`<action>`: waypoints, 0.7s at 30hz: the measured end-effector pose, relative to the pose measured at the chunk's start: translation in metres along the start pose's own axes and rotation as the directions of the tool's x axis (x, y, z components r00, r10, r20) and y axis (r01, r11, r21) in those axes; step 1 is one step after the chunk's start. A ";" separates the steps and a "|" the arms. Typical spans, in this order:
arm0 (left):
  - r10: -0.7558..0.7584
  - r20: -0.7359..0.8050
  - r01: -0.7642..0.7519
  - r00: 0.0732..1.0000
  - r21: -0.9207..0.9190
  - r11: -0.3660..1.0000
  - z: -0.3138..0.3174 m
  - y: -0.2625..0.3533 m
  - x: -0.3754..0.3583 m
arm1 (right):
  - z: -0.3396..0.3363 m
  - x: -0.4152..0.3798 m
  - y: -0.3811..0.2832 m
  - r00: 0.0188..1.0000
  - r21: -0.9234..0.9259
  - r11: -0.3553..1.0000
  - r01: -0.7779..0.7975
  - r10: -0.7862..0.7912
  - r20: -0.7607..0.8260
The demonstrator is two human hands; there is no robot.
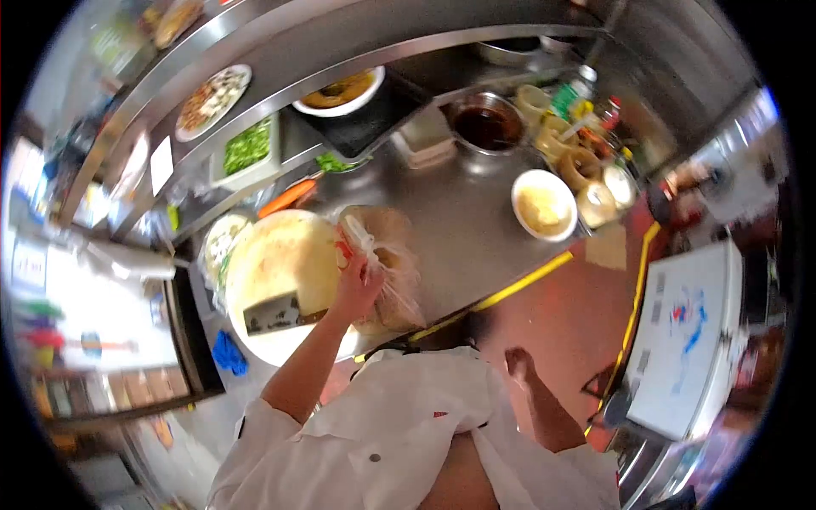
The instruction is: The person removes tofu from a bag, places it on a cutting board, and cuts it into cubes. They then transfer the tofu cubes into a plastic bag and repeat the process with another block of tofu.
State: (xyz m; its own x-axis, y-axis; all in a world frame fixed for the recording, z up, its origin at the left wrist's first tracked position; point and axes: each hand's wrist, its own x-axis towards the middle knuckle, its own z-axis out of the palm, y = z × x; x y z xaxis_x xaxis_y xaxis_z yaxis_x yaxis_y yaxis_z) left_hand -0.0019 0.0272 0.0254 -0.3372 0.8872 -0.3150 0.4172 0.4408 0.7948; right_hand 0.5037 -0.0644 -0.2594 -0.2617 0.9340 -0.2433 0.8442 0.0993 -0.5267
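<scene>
My left hand [361, 282] is closed on the gathered top of a clear plastic bag [395, 293], which has something brownish inside. The bag stands at the right edge of a round pale chopping board [285, 229], and red marks show on the plastic beside my fingers. A cleaver [274, 314] with a broad dark blade lies flat on the board, its handle partly behind my left forearm. Out over the floor, away from the counter, hangs my right hand [520, 365]. It touches nothing I can see, and its fingers are too blurred to read.
Behind the board lie a carrot [289, 197] and a tub of chopped greens [248, 148]. To the right stand a white bowl [544, 204], a metal bowl of dark sauce [487, 124] and several bottles and jars. A white chest [680, 340] is across the red floor.
</scene>
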 end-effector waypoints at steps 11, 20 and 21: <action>0.222 -0.161 -0.192 0.962 0.182 0.964 0.030 0.007 -0.077 | -0.158 0.230 -0.429 0.645 0.143 0.734 0.664 -0.659 0.387; 0.178 -0.279 0.022 0.944 0.591 0.807 -0.061 -0.172 -0.121 | -0.057 0.264 -0.437 0.753 0.271 0.820 0.504 -0.571 0.328; 0.109 -0.206 0.055 0.972 0.658 0.751 -0.065 -0.194 -0.119 | -0.059 0.261 -0.433 0.763 0.249 0.830 0.499 -0.557 0.327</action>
State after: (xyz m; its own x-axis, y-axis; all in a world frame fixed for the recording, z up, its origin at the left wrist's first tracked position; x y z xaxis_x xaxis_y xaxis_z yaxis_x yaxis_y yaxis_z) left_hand -0.0976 -0.1723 -0.0574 -0.4565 0.8826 -0.1125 0.8498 0.4700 0.2386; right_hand 0.0970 0.1569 -0.0468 -0.8234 0.5448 -0.1588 0.4533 0.4631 -0.7616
